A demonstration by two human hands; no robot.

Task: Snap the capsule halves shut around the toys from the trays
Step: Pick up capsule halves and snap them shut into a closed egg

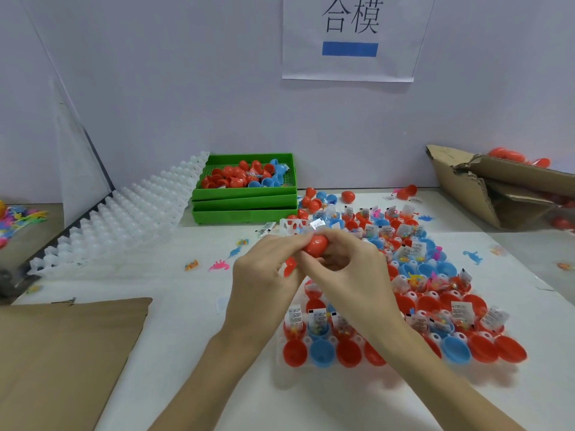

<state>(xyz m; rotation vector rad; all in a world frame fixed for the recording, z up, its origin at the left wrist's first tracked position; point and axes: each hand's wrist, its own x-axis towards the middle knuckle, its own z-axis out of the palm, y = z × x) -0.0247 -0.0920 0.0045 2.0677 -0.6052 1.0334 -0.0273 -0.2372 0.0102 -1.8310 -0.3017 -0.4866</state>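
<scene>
Two bare forearms enter from the bottom edge. A red capsule [315, 244] is held above the clear tray [311, 373], pinched between the curled fingers of the left hand [264, 275] and the right hand [351, 269]; a second red piece [290, 266] is glimpsed under the left palm, its nature not made out. Whether the seam is fully closed cannot be told. Judged: the halves should be squared rim to rim before pressure is applied, with any toy packet tucked clear of the seam, and squeezed evenly until seated.

The tray below is filled with open red and blue halves [323, 353], many holding packeted toys [462, 311]. White tabletop [193, 321]; stacked green bins [244, 209] and empty clear trays [130, 219] lie behind. Cardboard [62, 353] lies to the left, a torn carton [485, 194] to the right. A paper sign [350, 35] is fixed to the pale wall.
</scene>
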